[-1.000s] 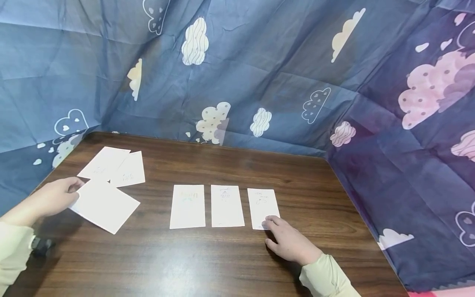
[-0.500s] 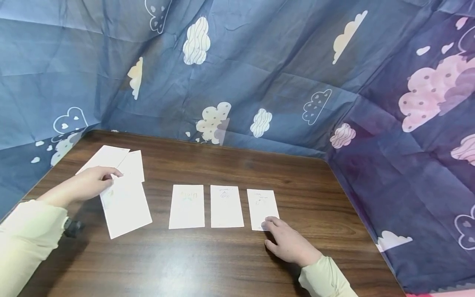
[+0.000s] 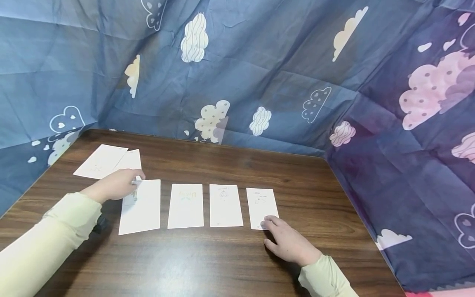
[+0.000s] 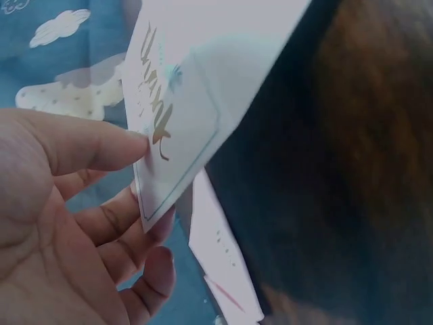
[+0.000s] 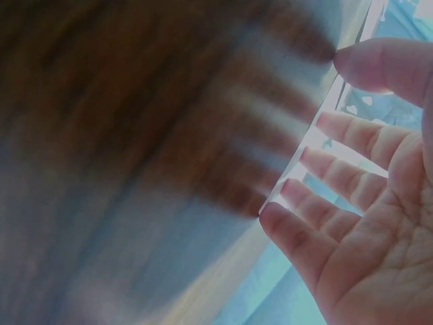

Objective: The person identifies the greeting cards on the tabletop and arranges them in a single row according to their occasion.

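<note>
My left hand (image 3: 116, 184) pinches a white card (image 3: 144, 211) by its top left corner, left of a row of cards. In the left wrist view, thumb and fingers grip that card (image 4: 203, 74), which bears gold lettering and a thin teal border line. Beside it lie a card with a faint coloured print (image 3: 185, 210), then a card with a small umbrella-like drawing (image 3: 226, 210). My right hand (image 3: 291, 242) rests with its fingertips on the lower edge of the rightmost card (image 3: 262, 204). The right wrist view shows those fingers (image 5: 338, 166) spread and nearly straight, touching the surface.
Two more white cards overlap at the far left of the table, a left one (image 3: 102, 159) and a right one (image 3: 130, 161), the latter partly behind my left hand. The brown wooden table (image 3: 237, 264) meets a blue cloud-patterned cloth (image 3: 267, 62) at its back and sides.
My left hand has carried its card rightward from near the far-left cards, turning it upright to line up with the row. My right hand has stayed in place.
</note>
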### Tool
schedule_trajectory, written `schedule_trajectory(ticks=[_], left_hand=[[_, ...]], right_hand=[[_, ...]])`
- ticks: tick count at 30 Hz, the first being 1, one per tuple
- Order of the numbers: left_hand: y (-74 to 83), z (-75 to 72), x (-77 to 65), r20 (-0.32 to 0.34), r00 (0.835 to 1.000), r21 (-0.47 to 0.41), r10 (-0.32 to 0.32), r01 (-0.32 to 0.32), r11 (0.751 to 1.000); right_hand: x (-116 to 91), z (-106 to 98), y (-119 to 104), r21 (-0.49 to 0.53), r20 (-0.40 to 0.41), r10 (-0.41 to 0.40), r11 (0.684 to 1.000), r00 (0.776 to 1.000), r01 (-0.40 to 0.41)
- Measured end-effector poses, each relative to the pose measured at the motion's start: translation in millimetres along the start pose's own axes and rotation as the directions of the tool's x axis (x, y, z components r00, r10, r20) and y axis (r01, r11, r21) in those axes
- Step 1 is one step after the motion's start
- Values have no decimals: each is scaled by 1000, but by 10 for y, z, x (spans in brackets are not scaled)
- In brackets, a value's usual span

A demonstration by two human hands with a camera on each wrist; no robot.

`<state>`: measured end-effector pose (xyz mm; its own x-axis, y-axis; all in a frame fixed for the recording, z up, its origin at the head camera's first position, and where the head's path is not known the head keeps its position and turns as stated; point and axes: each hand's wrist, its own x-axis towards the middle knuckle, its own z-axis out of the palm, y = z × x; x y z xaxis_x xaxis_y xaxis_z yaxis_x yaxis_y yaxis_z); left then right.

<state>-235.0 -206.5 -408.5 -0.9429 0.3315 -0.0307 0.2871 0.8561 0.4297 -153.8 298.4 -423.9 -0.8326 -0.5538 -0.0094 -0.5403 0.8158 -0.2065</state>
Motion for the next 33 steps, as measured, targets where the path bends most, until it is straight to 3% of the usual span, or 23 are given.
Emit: schedule_trajectory(ticks=[11, 25, 33], left_hand=[[51, 210, 45, -2, 1000, 24, 0, 0, 1000], [41, 195, 106, -35, 999, 55, -1, 3, 998], [37, 172, 161, -6, 1000, 77, -20, 21, 997]], right_hand=[[-20, 4, 8, 7, 4, -6, 1000, 1000, 6], [3, -10, -18, 20, 9, 26, 999, 1000, -26], [10, -27, -30, 30, 13, 24, 999, 1000, -25]])
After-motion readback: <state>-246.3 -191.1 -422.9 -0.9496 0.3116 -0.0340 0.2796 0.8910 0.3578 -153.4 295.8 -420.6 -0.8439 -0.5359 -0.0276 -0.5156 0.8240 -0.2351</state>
